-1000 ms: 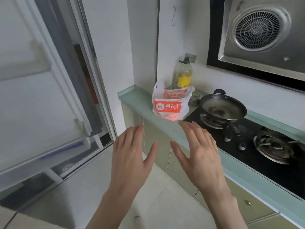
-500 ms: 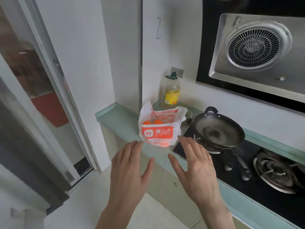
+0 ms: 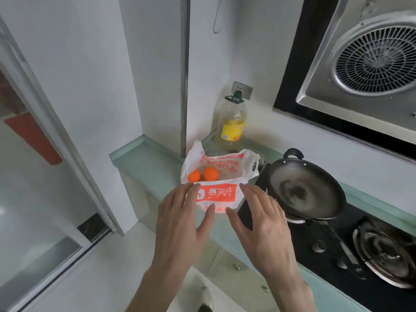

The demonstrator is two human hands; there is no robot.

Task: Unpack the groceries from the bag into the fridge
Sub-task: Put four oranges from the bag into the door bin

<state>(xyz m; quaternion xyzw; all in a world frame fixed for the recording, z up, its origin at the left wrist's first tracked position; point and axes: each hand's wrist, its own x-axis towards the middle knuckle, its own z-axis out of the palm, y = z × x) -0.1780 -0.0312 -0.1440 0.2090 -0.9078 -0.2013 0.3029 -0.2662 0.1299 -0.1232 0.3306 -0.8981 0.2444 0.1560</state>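
A white plastic grocery bag [image 3: 217,194] with orange print stands open on the pale green counter [image 3: 148,163]. Two oranges [image 3: 203,174] show inside it at the left. My left hand [image 3: 182,224] is spread open just in front of the bag's left side, fingertips near its front rim. My right hand [image 3: 261,224] is spread open in front of the bag's right side. Neither hand holds anything. The fridge is out of view.
A black wok [image 3: 306,194] sits on the gas hob [image 3: 360,251] right of the bag. A cooking-oil bottle [image 3: 231,122] stands behind the bag by the wall. An extractor hood [image 3: 364,64] hangs upper right. A sliding glass door frame [image 3: 56,136] is at left.
The view has swung right, away from the fridge door, and closed in on the counter. Both hands have come forward to the bag, whose oranges are now visible.
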